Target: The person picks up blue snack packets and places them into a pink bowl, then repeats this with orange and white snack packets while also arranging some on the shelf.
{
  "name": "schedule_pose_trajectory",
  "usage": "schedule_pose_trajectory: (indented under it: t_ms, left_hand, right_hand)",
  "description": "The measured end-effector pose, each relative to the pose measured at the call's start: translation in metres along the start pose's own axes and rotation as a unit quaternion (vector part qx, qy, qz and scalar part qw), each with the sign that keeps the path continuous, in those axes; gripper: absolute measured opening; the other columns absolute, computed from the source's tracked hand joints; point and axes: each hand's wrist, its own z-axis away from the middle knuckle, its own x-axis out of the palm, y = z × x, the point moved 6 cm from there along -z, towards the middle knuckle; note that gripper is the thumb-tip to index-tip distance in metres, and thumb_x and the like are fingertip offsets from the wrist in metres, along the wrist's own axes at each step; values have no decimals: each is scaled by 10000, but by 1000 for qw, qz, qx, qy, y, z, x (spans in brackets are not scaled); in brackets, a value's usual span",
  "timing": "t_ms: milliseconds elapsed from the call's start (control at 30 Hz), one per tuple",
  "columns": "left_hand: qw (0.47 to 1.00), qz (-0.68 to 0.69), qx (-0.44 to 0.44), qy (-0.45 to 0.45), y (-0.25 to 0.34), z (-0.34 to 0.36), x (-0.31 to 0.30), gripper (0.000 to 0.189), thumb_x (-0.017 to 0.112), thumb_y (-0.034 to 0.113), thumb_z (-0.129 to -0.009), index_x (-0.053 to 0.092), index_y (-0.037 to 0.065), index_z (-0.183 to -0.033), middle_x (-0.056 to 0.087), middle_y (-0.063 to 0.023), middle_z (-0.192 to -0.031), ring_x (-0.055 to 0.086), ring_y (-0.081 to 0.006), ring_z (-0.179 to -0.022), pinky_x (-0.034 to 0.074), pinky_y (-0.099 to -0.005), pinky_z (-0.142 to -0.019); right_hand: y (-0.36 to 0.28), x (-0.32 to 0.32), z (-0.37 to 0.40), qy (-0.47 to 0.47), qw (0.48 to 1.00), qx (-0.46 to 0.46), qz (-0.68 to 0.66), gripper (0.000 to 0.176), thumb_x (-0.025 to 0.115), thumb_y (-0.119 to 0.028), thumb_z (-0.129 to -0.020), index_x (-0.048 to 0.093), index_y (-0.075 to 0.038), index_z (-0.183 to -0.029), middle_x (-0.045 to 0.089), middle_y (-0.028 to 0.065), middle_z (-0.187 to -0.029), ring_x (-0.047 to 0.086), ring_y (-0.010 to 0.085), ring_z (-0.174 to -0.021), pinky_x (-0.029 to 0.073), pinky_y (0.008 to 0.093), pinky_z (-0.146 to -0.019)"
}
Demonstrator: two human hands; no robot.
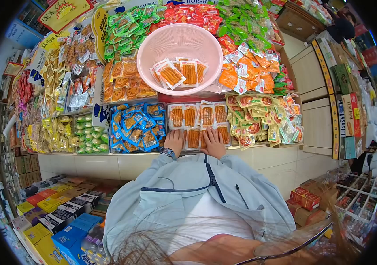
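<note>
A shallow tray (169,115) in front of me holds rows of clear snack packets (206,115) with orange-brown sticks inside. At its near left corner lies my left hand (174,141), fingers stretched forward over the packets; a dark watch (168,153) is on that wrist. My right hand (214,143) rests with fingers spread on the near right packets. Neither hand visibly grips anything, though parts of the packets under them are hidden. Beyond the tray, a pink plastic basket (180,32) sits on the goods and contains several similar packets (190,72).
Blue snack packets (137,127) fill the neighbouring bin on the left, and cream-coloured packets (252,115) lie to the right. Green packets (129,26) and orange packets (246,70) are farther back. Stacked cartons (71,236) stand on the floor at lower left.
</note>
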Motion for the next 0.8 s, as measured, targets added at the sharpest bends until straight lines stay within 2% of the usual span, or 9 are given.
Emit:
schedule_pose_trajectory:
  t_ms: [67,167,267,367,567,667,767,800]
  left_hand:
    - [1000,-11,10,0,1,-1,-2,422,479,183,-894,550,14,-1274,548,-157,-1285,517,-326,-1199,421,-435,-987]
    - [1000,-4,13,-20,-4,-2,12,573,637,181,-776,500,-22,-1294,514,-174,-1269,510,-347,-1180,451,-444,-936]
    - [989,49,-6,-142,-4,-13,-17,599,688,208,-726,519,-31,-1249,531,-162,-1184,529,-328,-1086,470,-429,-880]
    - [994,46,28,-100,-3,-10,-26,606,713,224,-689,533,-38,-1206,535,-154,-1119,528,-322,-1022,470,-424,-846]
    - [996,72,57,-12,2,-9,-45,615,725,222,-676,533,-35,-1201,522,-157,-1153,520,-338,-1037,465,-425,-854]
    - [989,108,37,-92,0,-14,-35,613,727,235,-677,539,-28,-1197,520,-165,-1164,515,-345,-1062,461,-426,-869]
    - [993,85,11,-80,-7,-24,-56,586,697,227,-714,541,-24,-1219,519,-176,-1213,508,-335,-1086,447,-441,-885]
    - [996,31,-1,-83,-12,-22,-46,645,718,246,-708,526,-21,-1263,490,-194,-1317,478,-342,-1187,421,-464,-948]
  right_hand:
    - [0,-3,0,-2,1000,4,0,1028,711,-580,-748,252,-104,-1535,161,159,-1612,165,341,-1483,140,513,-1177]
    - [0,-6,1,-2,1000,7,-9,1017,706,-573,-758,245,-109,-1538,154,156,-1614,157,330,-1486,137,511,-1180]
    - [-1,-5,-1,-22,1000,12,-6,1016,702,-572,-763,237,-113,-1540,149,153,-1616,152,326,-1488,132,510,-1183]
    - [0,-4,-1,-22,1000,13,-7,1019,696,-582,-765,232,-113,-1542,149,151,-1616,148,328,-1489,129,509,-1183]
    - [0,-3,-1,-28,1000,9,7,1003,676,-599,-777,241,-115,-1540,148,150,-1617,146,326,-1490,127,512,-1180]
    - [-1,-2,-1,-16,1000,11,-4,1004,675,-603,-775,245,-113,-1539,153,155,-1615,148,335,-1488,130,520,-1177]
    - [1,3,-2,-27,1000,14,-4,1016,672,-618,-768,245,-112,-1539,153,159,-1614,150,349,-1486,136,527,-1175]
    - [1,5,-3,-24,1000,11,-2,1019,668,-622,-768,242,-112,-1540,152,160,-1614,150,352,-1485,138,528,-1174]
